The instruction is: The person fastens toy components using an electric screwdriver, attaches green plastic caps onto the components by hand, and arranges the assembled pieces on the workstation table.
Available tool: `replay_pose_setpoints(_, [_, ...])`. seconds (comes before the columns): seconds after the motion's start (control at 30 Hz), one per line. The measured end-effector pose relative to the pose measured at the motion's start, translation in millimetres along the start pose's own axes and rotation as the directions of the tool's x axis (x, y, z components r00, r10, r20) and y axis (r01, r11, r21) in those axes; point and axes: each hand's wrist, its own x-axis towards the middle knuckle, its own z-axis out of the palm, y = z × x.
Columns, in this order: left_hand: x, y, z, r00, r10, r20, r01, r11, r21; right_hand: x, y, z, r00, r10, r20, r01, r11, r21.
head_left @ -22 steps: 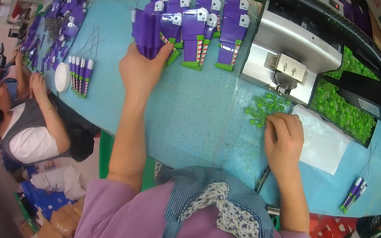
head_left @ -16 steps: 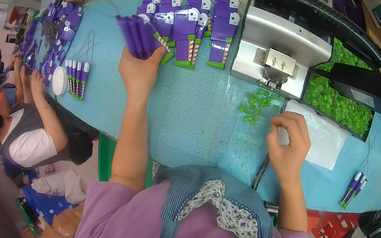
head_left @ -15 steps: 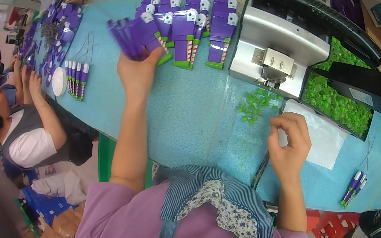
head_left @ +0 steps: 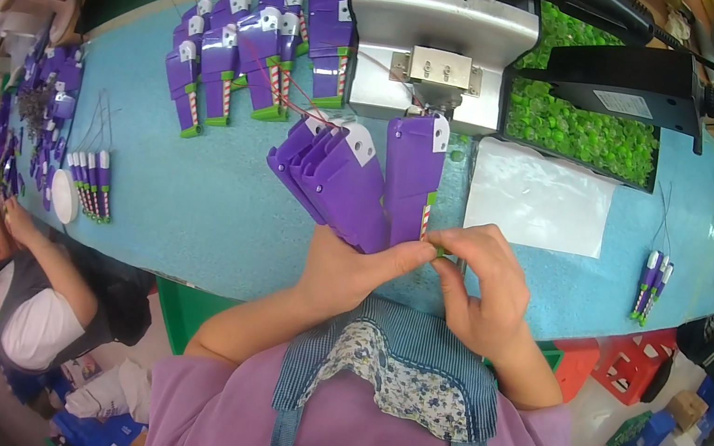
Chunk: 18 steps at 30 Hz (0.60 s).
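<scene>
My left hand [head_left: 351,271] is closed around a fanned stack of purple plastic parts [head_left: 339,173] with white corners and thin red wires. The front part [head_left: 414,168] in that hand stands apart from the stack and carries a striped red-and-white strip and a green end. Its lower end is pinched between the fingertips of my right hand [head_left: 490,288], where a little green shows. Both hands meet in front of the apron. The rest of the green end is hidden by the fingers.
Beyond the hands stands a metal machine [head_left: 447,25] with a small clamp block. To its right lie a black tray [head_left: 655,164] of green pieces and a white sheet [head_left: 538,201]. Several purple parts [head_left: 216,48] lie at left. A co-worker [head_left: 35,283] sits far left.
My left hand has brought the purple parts back from the far left to the middle. My right hand has moved in to grip the front part's lower end. The view has shifted.
</scene>
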Motion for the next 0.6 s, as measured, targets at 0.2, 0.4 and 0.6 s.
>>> replay_pose_setpoints(0.2, [-1.8, 0.5, 12.3, 0.993, -0.115, -0.009, 0.111, 0.977, -0.184, -12.5, 2.2, 1.2, 0.99, 0.115, -0.086, -0.107, 0.99, 0.093])
replay_pose_setpoints(0.4, [-3.0, -7.7, 8.2, 0.987, -0.155, 0.04, 0.16, 0.954, -0.253, -17.0, 12.5, -20.9, 0.967, 0.211, -0.142, -0.224, 0.97, -0.09])
replay_pose_setpoints(0.6, [-3.9, -15.4, 1.9, 0.993, -0.113, 0.029, 0.116, 0.931, -0.346, -24.6, 62.9, -43.7, 0.954, 0.189, -0.231, -0.294, 0.729, -0.618])
